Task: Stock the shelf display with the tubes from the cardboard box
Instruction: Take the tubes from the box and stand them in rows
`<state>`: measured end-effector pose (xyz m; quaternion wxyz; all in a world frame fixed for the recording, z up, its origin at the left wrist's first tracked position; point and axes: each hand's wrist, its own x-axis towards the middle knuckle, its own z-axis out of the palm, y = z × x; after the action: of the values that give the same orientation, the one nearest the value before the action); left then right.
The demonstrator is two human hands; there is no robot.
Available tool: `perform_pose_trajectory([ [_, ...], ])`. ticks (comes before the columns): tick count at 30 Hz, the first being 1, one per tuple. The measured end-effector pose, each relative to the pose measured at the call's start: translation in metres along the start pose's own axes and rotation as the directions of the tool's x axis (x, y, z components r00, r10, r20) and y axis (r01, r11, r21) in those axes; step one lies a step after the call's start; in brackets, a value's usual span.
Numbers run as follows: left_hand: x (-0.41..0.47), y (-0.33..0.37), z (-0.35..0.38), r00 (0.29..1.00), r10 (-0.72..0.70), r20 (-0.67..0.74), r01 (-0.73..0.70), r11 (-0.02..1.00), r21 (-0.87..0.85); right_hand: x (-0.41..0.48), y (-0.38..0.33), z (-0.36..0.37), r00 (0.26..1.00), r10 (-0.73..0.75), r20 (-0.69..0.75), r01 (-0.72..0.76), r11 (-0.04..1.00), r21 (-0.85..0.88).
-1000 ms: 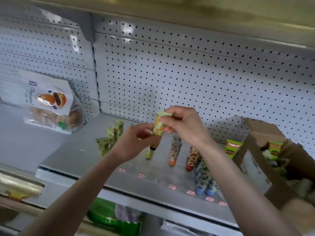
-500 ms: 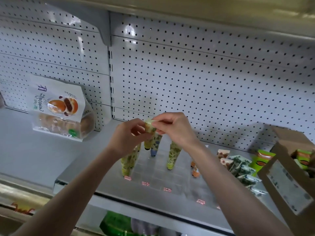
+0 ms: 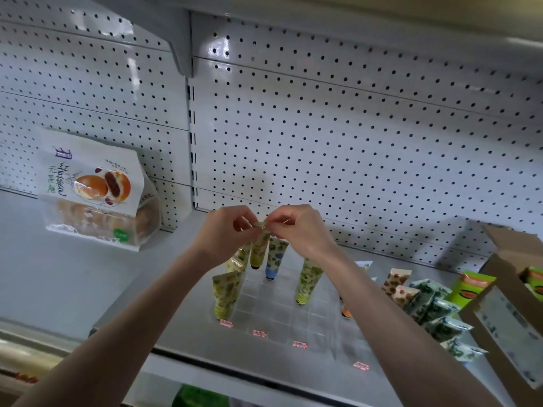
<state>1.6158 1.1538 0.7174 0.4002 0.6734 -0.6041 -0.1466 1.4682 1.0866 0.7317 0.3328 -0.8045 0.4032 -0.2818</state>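
Note:
Both hands pinch the flat top end of a yellow-green patterned tube [image 3: 259,248] that hangs cap-down over a clear gridded display tray [image 3: 279,315] on the grey shelf [image 3: 164,292]. My left hand [image 3: 224,232] holds it from the left, my right hand [image 3: 296,227] from the right. Several tubes stand cap-down in the tray: a yellow-green one [image 3: 226,295] at the front left, a blue-capped one [image 3: 274,257] behind, another green one [image 3: 307,280] to the right. The cardboard box [image 3: 505,312] sits at the right edge, with green and orange packs inside.
A bag of buns [image 3: 97,192] leans against the pegboard back wall [image 3: 352,142] on the left shelf section. Several teal and orange patterned tubes [image 3: 432,306] stand in rows between the tray and the box. Red price tags [image 3: 258,333] line the tray's front edge.
The held tube has moved down and back over the tray's rear cells, and both hands now pinch its top end. The view has shifted left and closer to the shelf.

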Motion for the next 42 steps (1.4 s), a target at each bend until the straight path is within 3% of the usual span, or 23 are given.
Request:
perform_pose_trajectory([
  [7,0.008,-0.003,0.001,1.0,0.005,-0.009,-0.005,0.997,0.073,0.009,0.003,0.002,1.0,-0.01,0.013,0.012,0.991,-0.134],
  [23,0.016,-0.008,0.003,0.999,-0.003,0.036,-0.006,0.971,0.239,0.028,0.021,0.014,0.997,0.044,0.057,-0.031,0.978,-0.209],
  [42,0.019,-0.015,0.014,1.0,-0.021,0.022,0.016,0.974,0.224,0.029,0.025,0.016,0.989,0.1,0.104,-0.07,0.963,-0.261],
])
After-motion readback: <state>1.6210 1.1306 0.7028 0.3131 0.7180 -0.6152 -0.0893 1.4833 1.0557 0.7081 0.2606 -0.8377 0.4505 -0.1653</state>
